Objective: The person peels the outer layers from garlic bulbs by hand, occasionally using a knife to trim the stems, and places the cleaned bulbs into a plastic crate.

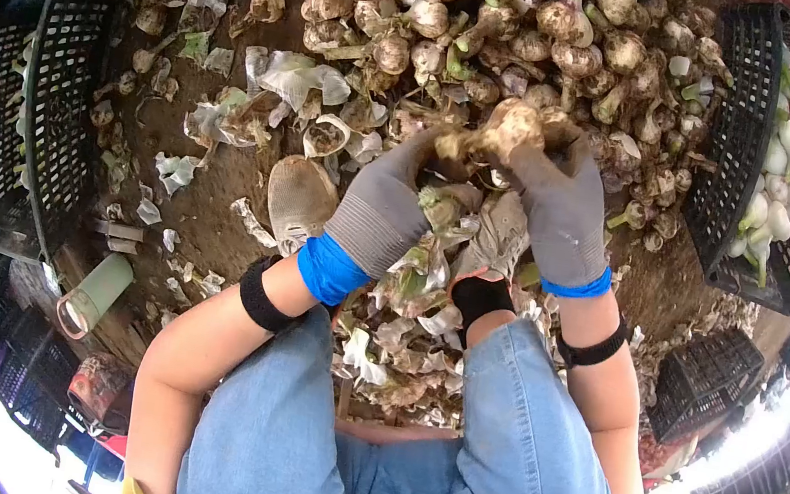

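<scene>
Both my hands wear grey gloves with blue cuffs. My right hand [562, 205] is closed round a dirt-covered garlic bulb [515, 127], with its fingers bent behind it. At the bulb's stem end, to the left, my left hand [386, 200] pinches with its fingers, which are partly hidden. The bulb still wears its brown outer skin. Just beyond my hands lies a big heap of unpeeled garlic bulbs [578, 60] with soil and stems on them. Loose garlic skins [297, 80] are scattered left of my hands and between my shoes.
A black plastic crate [738, 144] at the right holds peeled white garlic [777, 205]. At the left stands another black crate [59, 119]. A smaller black crate [704, 382] sits lower right. A pale green cylinder [95, 296] lies on the ground at lower left.
</scene>
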### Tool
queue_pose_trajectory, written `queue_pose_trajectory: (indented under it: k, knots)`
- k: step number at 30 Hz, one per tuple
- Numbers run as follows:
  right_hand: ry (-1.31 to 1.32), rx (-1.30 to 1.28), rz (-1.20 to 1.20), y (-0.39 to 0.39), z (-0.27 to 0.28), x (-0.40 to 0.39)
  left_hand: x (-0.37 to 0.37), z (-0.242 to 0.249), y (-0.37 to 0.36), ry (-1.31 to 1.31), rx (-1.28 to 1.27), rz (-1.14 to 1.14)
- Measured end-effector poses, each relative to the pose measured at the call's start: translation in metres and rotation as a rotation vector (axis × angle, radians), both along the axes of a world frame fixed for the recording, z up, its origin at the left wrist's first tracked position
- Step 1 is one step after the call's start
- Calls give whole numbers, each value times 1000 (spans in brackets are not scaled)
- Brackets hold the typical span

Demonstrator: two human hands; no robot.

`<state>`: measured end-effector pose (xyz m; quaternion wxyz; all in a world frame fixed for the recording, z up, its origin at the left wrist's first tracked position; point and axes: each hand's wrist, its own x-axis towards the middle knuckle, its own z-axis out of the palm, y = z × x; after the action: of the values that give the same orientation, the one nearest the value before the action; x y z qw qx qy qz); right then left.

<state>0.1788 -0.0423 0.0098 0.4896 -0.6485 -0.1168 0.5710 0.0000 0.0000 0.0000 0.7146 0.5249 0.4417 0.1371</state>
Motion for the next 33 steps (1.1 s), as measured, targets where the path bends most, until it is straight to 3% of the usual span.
queue_pose_trajectory:
  k: [2,5,7,10,13,16,17,19,21,22,26,28,31,33]
  knots:
    - [-22,89,-1,-3,17,-19,3,16,10,-173,-266,184]
    - [-144,129,180,-6,21,-23,-5,23,16,-93,-293,220]
    - [-236,212,201,-11,18,-27,-7,6,10,-238,-387,269]
    - [-558,372,364,-20,13,-29,-5,20,6,-167,-208,181]
    - [-246,230,207,-20,10,-30,-9,26,12,-142,-225,104]
    - [37,143,53,-16,11,-30,-16,23,10,-82,-62,55]
    - [-10,177,72,-16,10,-31,-18,20,10,-39,-29,56]
    - [-106,242,108,-18,8,-35,-13,24,16,-144,-195,120]
    - [-402,282,296,-21,5,-30,-10,41,22,-140,-240,106]
    - [-548,301,391,-21,4,-28,-7,36,16,-154,-331,201]
    - [-76,202,177,-24,6,-36,-13,28,15,-40,-110,91]
    - [301,108,40,-26,1,-33,-22,4,2,-102,29,87]
    - [493,51,-4,-20,8,-38,-33,-11,0,-165,132,55]
    - [830,-77,-150,-19,4,-32,-32,-9,8,-131,244,-59]
